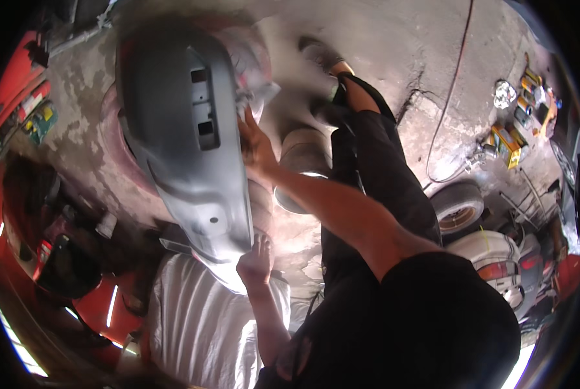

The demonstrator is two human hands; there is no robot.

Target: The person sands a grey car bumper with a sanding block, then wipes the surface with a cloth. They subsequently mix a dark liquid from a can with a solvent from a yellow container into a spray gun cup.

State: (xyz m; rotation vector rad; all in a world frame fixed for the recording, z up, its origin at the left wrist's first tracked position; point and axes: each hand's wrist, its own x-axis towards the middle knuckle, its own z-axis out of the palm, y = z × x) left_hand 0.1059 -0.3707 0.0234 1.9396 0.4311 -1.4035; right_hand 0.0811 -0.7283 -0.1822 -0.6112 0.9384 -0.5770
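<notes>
A long grey car bumper [202, 175] stretches away on my left, with a recessed plate area and square cut-outs in its face. My left hand [256, 262] is closed at its near right edge, fingers curled against the rim. Farther along the same edge is my right hand [259, 149], its arm crossing in front of me. Its fingers are bent near a pale crumpled piece [259, 97], blurred; what they hold is partly hidden. Under the bumper's far part shows a round pinkish support [118, 133].
A silvery cloth cover [196, 318] lies below the bumper's near end. Beside my legs stands a round can-like container [306, 155]. A tire [458, 207], tail lights and a hose [450, 97] lie right; red car parts [108, 308] are left.
</notes>
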